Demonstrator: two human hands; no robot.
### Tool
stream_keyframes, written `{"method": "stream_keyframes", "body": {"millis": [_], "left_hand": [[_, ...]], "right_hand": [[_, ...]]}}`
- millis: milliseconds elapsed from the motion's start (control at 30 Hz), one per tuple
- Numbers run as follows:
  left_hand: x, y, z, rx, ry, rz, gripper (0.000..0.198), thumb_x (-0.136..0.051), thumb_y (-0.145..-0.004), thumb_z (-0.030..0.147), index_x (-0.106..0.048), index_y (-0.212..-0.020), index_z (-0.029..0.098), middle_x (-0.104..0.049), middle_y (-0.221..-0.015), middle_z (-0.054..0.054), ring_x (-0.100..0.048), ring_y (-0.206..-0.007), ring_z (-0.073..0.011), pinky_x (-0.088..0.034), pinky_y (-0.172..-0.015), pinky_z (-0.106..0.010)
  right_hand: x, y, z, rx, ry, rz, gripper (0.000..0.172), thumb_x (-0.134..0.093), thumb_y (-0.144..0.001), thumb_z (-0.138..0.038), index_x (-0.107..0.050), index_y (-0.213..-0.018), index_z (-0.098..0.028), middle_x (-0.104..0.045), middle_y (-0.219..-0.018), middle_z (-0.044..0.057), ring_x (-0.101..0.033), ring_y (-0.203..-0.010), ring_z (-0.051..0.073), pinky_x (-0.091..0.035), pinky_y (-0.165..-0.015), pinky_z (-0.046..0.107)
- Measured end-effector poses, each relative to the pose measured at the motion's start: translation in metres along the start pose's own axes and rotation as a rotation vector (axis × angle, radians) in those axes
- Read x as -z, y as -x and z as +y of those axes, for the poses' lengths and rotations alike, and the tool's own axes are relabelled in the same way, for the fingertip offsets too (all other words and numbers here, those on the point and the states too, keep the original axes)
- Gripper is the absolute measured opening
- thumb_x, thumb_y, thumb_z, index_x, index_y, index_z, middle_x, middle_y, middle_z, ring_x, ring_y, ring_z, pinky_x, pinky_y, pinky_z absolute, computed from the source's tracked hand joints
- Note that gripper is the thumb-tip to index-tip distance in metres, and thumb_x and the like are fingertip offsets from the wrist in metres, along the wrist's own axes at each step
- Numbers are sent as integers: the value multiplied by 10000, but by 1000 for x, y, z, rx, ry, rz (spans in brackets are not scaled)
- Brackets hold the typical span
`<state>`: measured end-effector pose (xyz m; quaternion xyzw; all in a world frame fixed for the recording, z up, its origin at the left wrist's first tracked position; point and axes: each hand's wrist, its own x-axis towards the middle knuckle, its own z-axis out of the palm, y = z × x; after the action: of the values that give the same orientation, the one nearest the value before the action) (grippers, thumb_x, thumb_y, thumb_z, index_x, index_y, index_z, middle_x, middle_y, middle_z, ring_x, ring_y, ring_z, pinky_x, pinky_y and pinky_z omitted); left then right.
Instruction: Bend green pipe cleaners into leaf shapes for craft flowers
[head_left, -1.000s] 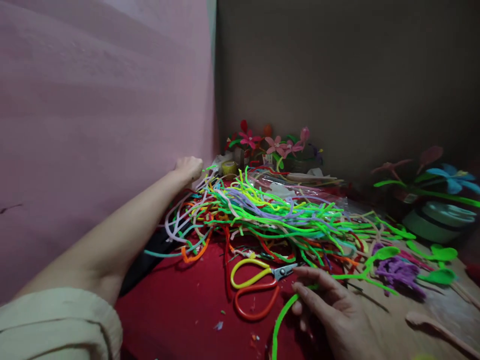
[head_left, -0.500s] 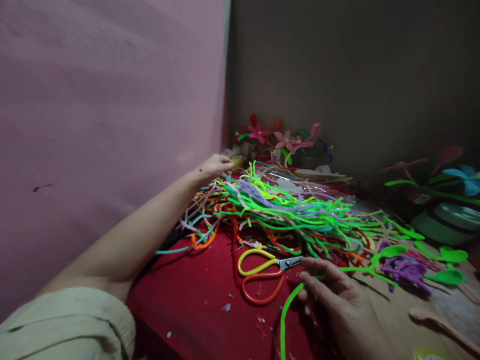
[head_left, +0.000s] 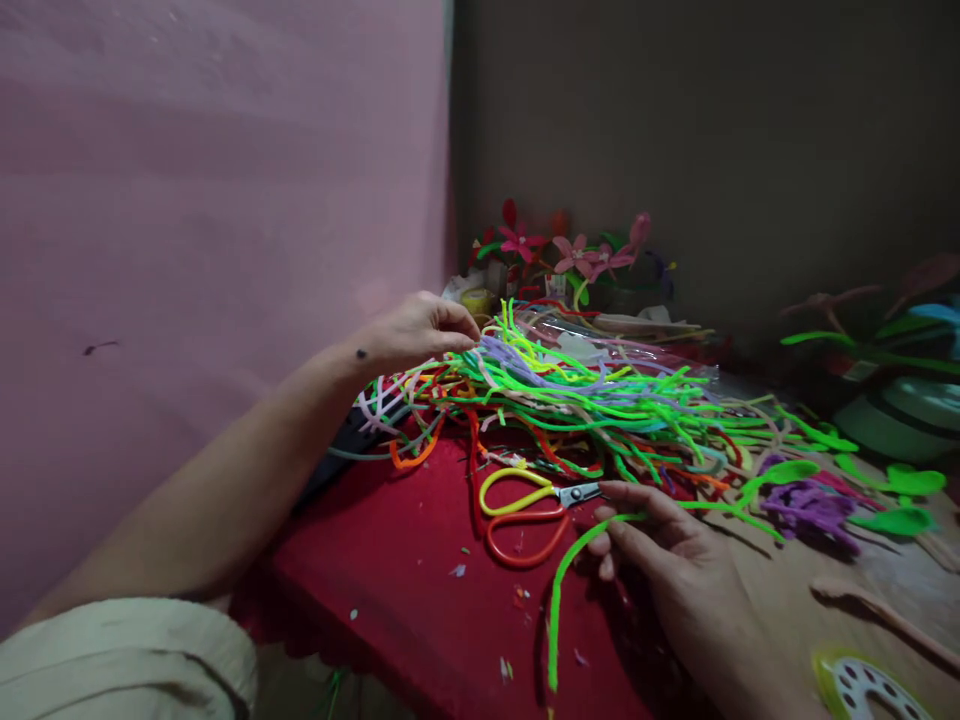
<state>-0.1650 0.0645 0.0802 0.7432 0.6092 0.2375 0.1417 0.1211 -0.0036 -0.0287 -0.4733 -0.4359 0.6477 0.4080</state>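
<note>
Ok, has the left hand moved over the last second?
Yes, rightward: judged against the yellow tape roll, the left hand has gone from clearly left of it to having its fingers just below it in the view.

Scissors with one yellow and one red loop handle lie on a red cloth. Just right of the scissors, the right hand pinches a fuzzy bright-green stem, whose free end curves toward the viewer. Beyond the scissors spreads a tangled heap of multicoloured fuzzy strips; to their far left, the left hand bends at the heap's edge, its grip indistinct. Farther behind the scissors stand pink five-petalled fuzzy flowers; well to their right lies a purple fuzzy bundle.
</note>
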Motion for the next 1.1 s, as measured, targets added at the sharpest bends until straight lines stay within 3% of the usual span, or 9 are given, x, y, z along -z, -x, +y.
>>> {"method": "stream_keyframes", "body": {"millis": [133,233,333,400,500,600,767,967,1100], "left_hand": [[0,8,9,-76,-43,-85,227,-553,-746,266,-660,-906,144,-673,-800,-23,-601,-741,-129,-459,-654,-233],[-3,15,28,-268,-44,-141,271,-537,-787,293,-620,-1021,185,-656,-933,-30,-594,-831,-135,-457,-707,-242],[-19,15,40,-517,-223,-129,283,-530,-806,283,-586,-1079,235,-585,-1104,-47,-532,-997,-160,-417,-844,-280],[-38,9,39,-581,-418,-108,308,-526,-804,275,-565,-1105,228,-564,-1106,-73,-501,-1025,-187,-391,-880,-321],[-66,-4,26,-553,-665,-75,477,-596,-730,287,-498,-1189,200,-536,-1131,-115,-466,-1057,-255,-373,-884,-388],[-79,-20,16,-534,-767,-44,397,-462,-800,189,-491,-1195,186,-561,-1074,-122,-497,-1014,-234,-385,-852,-363],[-66,-48,20,-431,-672,-118,309,-447,-746,128,-600,-1005,202,-617,-953,-57,-562,-870,-175,-416,-769,-268],[-50,-77,23,-396,-443,-168,421,-471,-739,171,-543,-1151,223,-642,-960,-4,-568,-838,-136,-397,-724,-197],[-48,-89,17,-353,-370,-203,409,-465,-744,190,-549,-1144,201,-638,-940,20,-556,-804,-110,-386,-699,-165]], "right_hand": [[0,-1,0,15,2,-7,539,-728,-583,-372,-505,-1012,-132,-638,-540,36,-548,-433,134,-381,-431,216],[-1,0,-1,9,8,-1,544,-727,-590,-406,-512,-1010,-136,-635,-535,33,-546,-420,137,-362,-406,211],[-2,0,-2,21,-2,10,530,-729,-592,-416,-527,-997,-143,-622,-530,15,-541,-418,132,-364,-402,212],[-3,1,-3,24,-8,15,522,-737,-584,-409,-534,-984,-143,-613,-521,4,-536,-410,126,-359,-399,208],[-3,2,-5,19,-10,13,516,-739,-580,-409,-542,-977,-145,-607,-512,-4,-541,-411,126,-358,-403,206],[-3,1,-5,31,8,9,497,-725,-598,-414,-548,-974,-142,-604,-507,-6,-535,-407,122,-357,-405,207],[0,-2,-2,56,7,-18,457,-706,-620,-404,-550,-956,-138,-603,-515,-9,-528,-404,114,-351,-407,203],[0,-2,-4,46,0,-8,415,-683,-645,-382,-543,-949,-138,-610,-516,-6,-522,-395,105,-329,-389,190],[0,-2,-3,25,-4,-29,418,-673,-650,-393,-542,-962,-146,-619,-514,-4,-511,-385,96,-318,-375,175]]}}
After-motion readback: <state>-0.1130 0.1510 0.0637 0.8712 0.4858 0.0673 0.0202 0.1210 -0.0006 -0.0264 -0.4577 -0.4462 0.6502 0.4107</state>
